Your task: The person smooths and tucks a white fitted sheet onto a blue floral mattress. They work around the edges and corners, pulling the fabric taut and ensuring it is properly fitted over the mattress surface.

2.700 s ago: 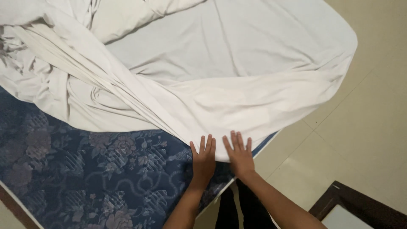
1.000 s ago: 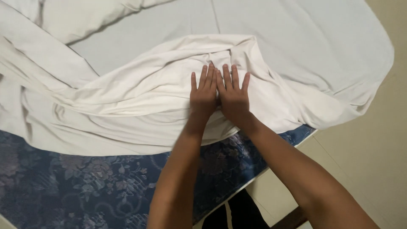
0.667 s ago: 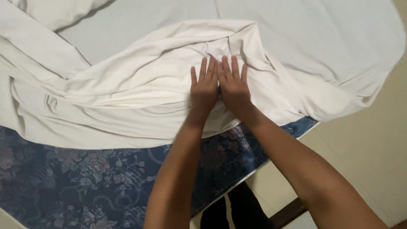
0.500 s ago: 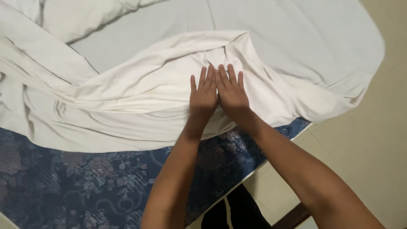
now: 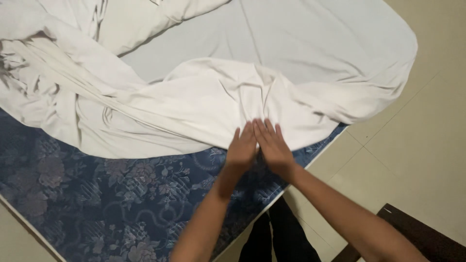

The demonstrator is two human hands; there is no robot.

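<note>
The white sheet point(image 5: 204, 97) lies bunched across the blue floral mattress point(image 5: 111, 204), much of it uncovered. The left hand point(image 5: 242, 148) and right hand point(image 5: 273, 148) press flat, fingers extended, on its near edge; spreading seems barely half done.

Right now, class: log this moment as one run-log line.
left hand: flat on white sheet edge | right hand: flat beside it, touching | sheet: bunched on blue floral mattress

Dim, even indoor light; soft shadows.
</note>
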